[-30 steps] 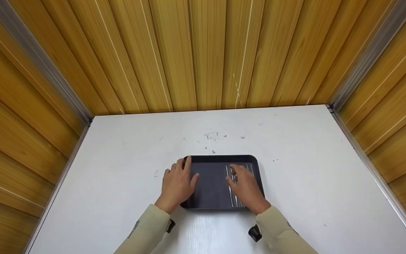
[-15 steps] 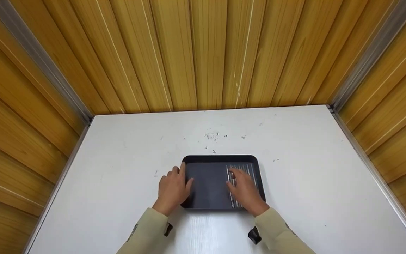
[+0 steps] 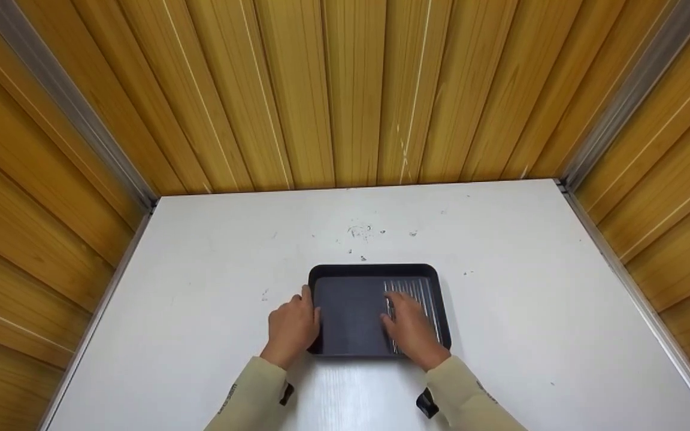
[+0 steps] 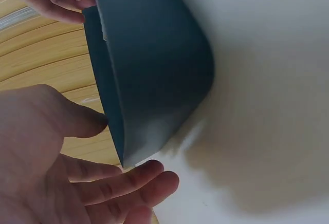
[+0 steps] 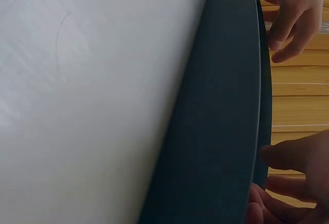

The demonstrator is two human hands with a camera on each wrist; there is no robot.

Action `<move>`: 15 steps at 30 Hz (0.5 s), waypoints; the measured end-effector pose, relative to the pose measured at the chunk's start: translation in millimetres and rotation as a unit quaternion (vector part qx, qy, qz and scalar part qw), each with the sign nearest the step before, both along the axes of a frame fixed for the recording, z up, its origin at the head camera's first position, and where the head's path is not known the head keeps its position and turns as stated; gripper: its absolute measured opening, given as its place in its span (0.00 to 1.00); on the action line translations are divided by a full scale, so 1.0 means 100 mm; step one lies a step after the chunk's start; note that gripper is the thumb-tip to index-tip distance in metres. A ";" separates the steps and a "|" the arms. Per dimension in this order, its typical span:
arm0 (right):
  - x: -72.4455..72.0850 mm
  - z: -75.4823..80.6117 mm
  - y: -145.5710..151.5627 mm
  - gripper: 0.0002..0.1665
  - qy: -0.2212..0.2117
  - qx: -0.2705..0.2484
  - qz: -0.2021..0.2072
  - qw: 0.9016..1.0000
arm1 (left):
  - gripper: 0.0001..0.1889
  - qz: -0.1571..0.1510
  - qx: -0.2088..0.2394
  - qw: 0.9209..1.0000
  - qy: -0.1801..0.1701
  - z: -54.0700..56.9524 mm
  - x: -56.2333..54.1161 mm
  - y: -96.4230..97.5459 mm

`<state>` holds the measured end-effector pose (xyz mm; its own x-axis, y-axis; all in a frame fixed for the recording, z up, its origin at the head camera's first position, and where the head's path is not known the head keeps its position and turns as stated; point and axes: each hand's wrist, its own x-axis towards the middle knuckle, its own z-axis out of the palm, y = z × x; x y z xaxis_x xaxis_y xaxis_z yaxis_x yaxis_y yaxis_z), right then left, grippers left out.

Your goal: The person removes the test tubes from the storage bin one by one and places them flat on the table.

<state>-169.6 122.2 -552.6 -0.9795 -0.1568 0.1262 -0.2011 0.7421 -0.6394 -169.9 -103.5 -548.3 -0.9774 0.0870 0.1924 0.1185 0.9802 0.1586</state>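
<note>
A dark rectangular tray [image 3: 351, 317] lies on the white table. Along its right side lie several thin, shiny rods [image 3: 417, 288], partly hidden by my right hand [image 3: 412, 329]. That hand hovers over or rests on them; its thumb and index finger are apart, and no rod shows between them. My left hand [image 3: 292, 326] is at the tray's left rim. In the left wrist view, its thumb [image 4: 85, 124] touches the rim while its fingers [image 4: 146, 183] reach out nearly straight by the outer corner. The right wrist view hides part of the right fingertips behind the tray wall.
White tabletop [image 3: 213, 281] surrounds the tray, with small dark marks [image 3: 360, 230] behind it. Wood-patterned panels [image 3: 351, 96] stand at the back and both sides. Grey metal posts [image 3: 626, 90] join the panels at the corners. Dark wrist devices [image 3: 427, 403] sit under the sleeves.
My left hand has drawn back from the tray's upper left corner, outward and toward me along the left rim. My right hand has shifted slightly left and toward me. The tray stays put.
</note>
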 end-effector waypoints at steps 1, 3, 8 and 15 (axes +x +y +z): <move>0.00 0.00 -0.01 0.24 0.002 0.004 0.001 1.000 | 0.24 0.002 -0.002 1.000 0.000 -0.01 0.00 0.00; 0.01 -0.02 -0.03 0.24 0.006 0.013 0.002 1.000 | 0.24 0.005 -0.004 1.000 -0.002 -0.04 0.00 0.00; 0.01 -0.05 -0.05 0.25 0.007 0.032 0.000 0.999 | 0.26 0.011 -0.011 1.000 -0.012 -0.09 0.01 0.00; 0.01 -0.06 -0.06 0.25 0.022 0.036 0.006 0.999 | 0.35 0.004 0.008 1.000 -0.021 -0.18 0.02 0.00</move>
<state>-168.5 115.9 -558.1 -0.9712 -0.1782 0.1581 -0.2373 0.7828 -0.5753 -168.0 -103.8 -566.4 -0.9853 0.0763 0.1527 0.1036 0.9783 0.1796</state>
